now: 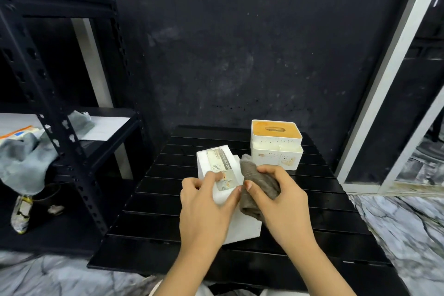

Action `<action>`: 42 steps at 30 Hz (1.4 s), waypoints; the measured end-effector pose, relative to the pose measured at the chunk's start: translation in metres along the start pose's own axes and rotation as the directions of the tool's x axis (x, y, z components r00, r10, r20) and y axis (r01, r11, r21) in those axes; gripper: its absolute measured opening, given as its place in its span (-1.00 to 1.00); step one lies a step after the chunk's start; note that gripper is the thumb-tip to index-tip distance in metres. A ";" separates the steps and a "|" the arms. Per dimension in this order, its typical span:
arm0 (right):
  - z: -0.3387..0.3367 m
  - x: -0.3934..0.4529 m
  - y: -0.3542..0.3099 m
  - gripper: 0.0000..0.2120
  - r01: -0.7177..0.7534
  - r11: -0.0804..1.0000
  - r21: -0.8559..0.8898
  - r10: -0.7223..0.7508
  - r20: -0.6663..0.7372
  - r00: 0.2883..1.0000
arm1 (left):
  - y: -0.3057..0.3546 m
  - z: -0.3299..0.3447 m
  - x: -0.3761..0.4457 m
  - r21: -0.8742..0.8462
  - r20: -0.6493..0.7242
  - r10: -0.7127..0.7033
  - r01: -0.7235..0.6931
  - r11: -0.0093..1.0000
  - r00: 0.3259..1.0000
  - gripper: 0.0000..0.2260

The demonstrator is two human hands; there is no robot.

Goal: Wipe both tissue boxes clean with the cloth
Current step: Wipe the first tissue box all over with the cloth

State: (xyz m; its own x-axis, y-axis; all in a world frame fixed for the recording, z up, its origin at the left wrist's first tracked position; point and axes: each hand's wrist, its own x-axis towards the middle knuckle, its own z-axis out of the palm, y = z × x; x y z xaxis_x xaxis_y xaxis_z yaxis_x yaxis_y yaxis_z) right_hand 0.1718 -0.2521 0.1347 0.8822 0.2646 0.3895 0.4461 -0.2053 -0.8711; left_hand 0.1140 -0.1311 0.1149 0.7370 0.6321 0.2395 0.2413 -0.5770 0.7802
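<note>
- Head view: a black slatted surface point(300, 211) carries two tissue boxes, with both of the person's hands over the nearer one.
- The near tissue box point(240, 226) is plain white with a torn paper label reading "TISSUE HOLDER" on its top; it lies lengthwise toward the camera, near the middle of the surface.
- The left hand point(204, 202) grips this box from the left, its fingers point(213, 176) curled over the top with a fingertip on the label.
- The right hand point(281, 199) clutches a bunched brown-grey cloth point(254, 175), fingers wrapped round it, and holds it against the box's right side and top edge.
- The far tissue box point(276, 151) stands upright behind, toward the back right of the surface: white with an orange-brown slotted lid and a tray-like lower tier. It is just beyond the cloth; whether they touch cannot be told.
- To the left stands a black metal shelf rack point(72, 127), with a grey rag point(21, 161) draped over its shelf edge.
- The floor point(396, 223) is grey-veined marble.
</note>
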 end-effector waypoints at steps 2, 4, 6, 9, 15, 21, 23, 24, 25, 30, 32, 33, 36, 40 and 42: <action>0.003 -0.004 0.002 -0.76 -0.010 0.999 -0.049 0.011 0.022 1.000 | -0.001 -0.001 0.001 0.092 0.002 0.070 -0.070 0.993 0.998 -0.69; 0.003 -0.005 0.006 -0.76 -0.046 0.997 -0.056 0.048 0.034 0.998 | -0.004 -0.007 0.006 0.122 0.027 0.104 -0.106 0.987 0.994 -0.77; 0.002 -0.004 0.008 -0.76 -0.073 0.996 -0.041 0.074 0.044 0.996 | -0.011 -0.016 0.017 0.112 0.071 0.137 -0.145 0.983 0.988 -0.79; 0.001 0.000 0.009 -0.76 -0.081 0.996 -0.041 0.084 0.065 0.994 | -0.018 -0.028 0.036 -0.027 0.174 0.196 -0.194 0.981 0.965 -0.88; -0.003 0.009 0.012 -0.79 -0.106 0.994 -0.041 0.109 0.063 0.992 | -0.014 -0.034 0.039 0.079 0.284 0.198 -0.229 0.970 0.938 -0.78; -0.007 0.020 0.023 -0.78 -0.138 0.988 -0.075 0.143 0.070 0.987 | -0.008 -0.021 0.013 0.553 0.069 0.364 -0.339 0.761 0.929 -0.55; -0.006 0.023 0.024 -0.76 -0.149 0.988 -0.048 0.153 0.094 0.984 | -0.011 -0.024 0.017 0.576 0.003 0.460 -0.377 0.725 0.888 -0.66; -0.006 0.025 0.023 -0.72 -0.161 0.987 -0.025 0.163 0.113 0.980 | -0.013 -0.028 0.023 0.569 -0.019 0.473 -0.380 0.730 0.881 -0.70; -0.006 0.026 0.022 -0.67 -0.165 0.986 -0.012 0.165 0.132 0.977 | -0.014 -0.034 0.029 0.545 -0.048 0.476 -0.376 0.750 0.878 -0.75; -0.004 0.029 0.016 -0.64 -0.147 0.989 -0.023 0.149 0.186 0.971 | -0.028 -0.057 0.066 0.168 0.035 0.091 -0.095 0.981 0.995 -0.62; -0.003 0.031 0.014 -0.72 -0.197 0.980 0.032 0.185 0.216 0.959 | -0.028 -0.063 0.075 0.039 0.207 -0.068 0.061 0.997 0.976 -0.53; -0.002 0.031 0.013 -0.76 -0.222 0.974 0.054 0.204 0.232 0.951 | -0.028 -0.064 0.078 -0.003 0.279 -0.114 0.119 0.993 0.954 -0.50; 0.004 0.031 0.010 -0.66 -0.271 0.963 0.009 0.259 0.269 0.928 | -0.030 -0.067 0.082 -0.028 0.389 -0.176 0.203 0.979 0.904 -0.46; 0.004 0.036 0.012 -0.54 -0.328 0.940 -0.089 0.340 0.291 0.894 | -0.027 -0.079 0.086 -0.033 0.483 -0.230 0.279 0.960 0.845 -0.45; 0.002 0.039 0.012 -0.58 -0.391 0.920 -0.009 0.372 0.333 0.867 | -0.027 -0.083 0.085 -0.009 0.526 -0.253 0.304 0.953 0.812 -0.53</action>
State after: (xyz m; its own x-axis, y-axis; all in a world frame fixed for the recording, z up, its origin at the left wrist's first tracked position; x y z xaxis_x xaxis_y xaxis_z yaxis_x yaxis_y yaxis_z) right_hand 0.2109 -0.2427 0.1392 0.8802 0.4667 -0.0857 0.0670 -0.3010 -0.9513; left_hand 0.1179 -0.0186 0.1621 0.8693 0.3872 -0.3073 0.4477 -0.3530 0.8216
